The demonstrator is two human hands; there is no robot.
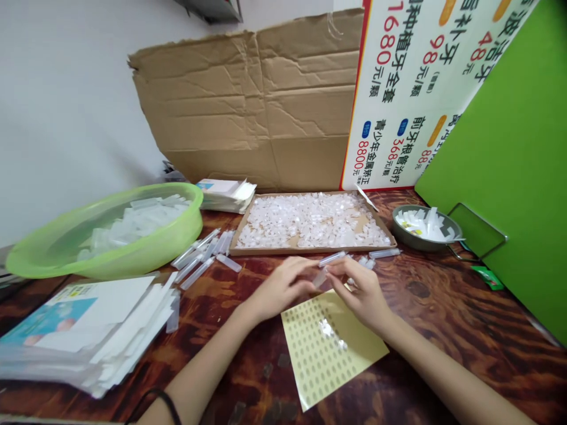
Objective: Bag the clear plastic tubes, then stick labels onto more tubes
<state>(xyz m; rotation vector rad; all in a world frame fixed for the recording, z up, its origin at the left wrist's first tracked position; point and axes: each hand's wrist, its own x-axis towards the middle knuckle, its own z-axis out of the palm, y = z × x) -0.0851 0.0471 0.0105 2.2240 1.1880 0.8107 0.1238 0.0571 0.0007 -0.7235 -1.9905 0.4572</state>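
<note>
Between my two hands is a small translucent plastic tube [319, 278], tilted. My left hand [283, 287] pinches its lower left side between thumb and fingers. My right hand [359, 289] has thumb and fingertips pressed together at the tube's upper end; whether they hold a small piece there is too small to tell. Under my right hand lies a yellow sheet [328, 360] with rows of small oval stickers and a few shiny clear bits on it. More tubes [384, 254] lie just beyond my hands.
A cardboard tray [310, 248] of small clear pieces stands behind my hands. At left are a green basin [186, 227] of tubes, loose tubes [197, 273] and stacked booklets [119, 319]. A grey bowl [425, 241] of white strips stands right, near a wire stand [487, 221].
</note>
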